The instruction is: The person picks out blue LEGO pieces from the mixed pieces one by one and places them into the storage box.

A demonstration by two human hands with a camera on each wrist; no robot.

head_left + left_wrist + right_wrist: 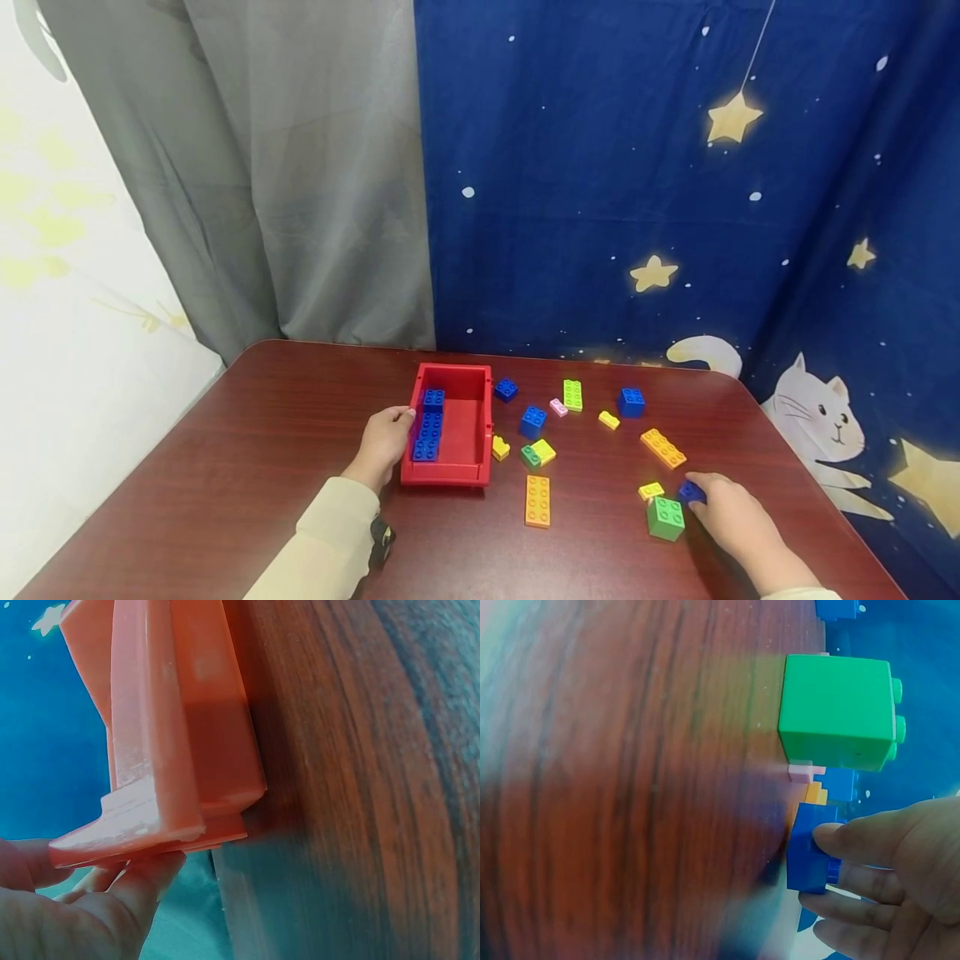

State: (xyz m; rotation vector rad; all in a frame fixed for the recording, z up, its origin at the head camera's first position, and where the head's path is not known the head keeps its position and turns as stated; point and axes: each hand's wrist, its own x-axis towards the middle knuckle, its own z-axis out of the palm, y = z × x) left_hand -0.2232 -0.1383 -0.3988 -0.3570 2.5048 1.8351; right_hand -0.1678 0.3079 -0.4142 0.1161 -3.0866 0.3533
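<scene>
My left hand (387,442) grips the left wall of a red box (486,433) on the table. In the left wrist view, thumb and fingers pinch the box's rim (112,832). Several blue bricks (429,433) stand in a row along the box's left side. Over on the right, my right hand (731,508) pinches a blue brick (691,492) between thumb and fingers. In the right wrist view that blue brick (806,851) is at the table surface; whether it touches cannot be told. A green brick (665,518) stands just left of it, with a small yellow brick (651,491) behind.
Right of the box lie loose bricks: blue ones (533,422), a lime one (572,395), a pink one (558,407), a green-and-yellow pair (538,453) and flat orange ones (537,501). Another blue brick (631,402) sits farther back. Curtains (600,208) hang behind the table.
</scene>
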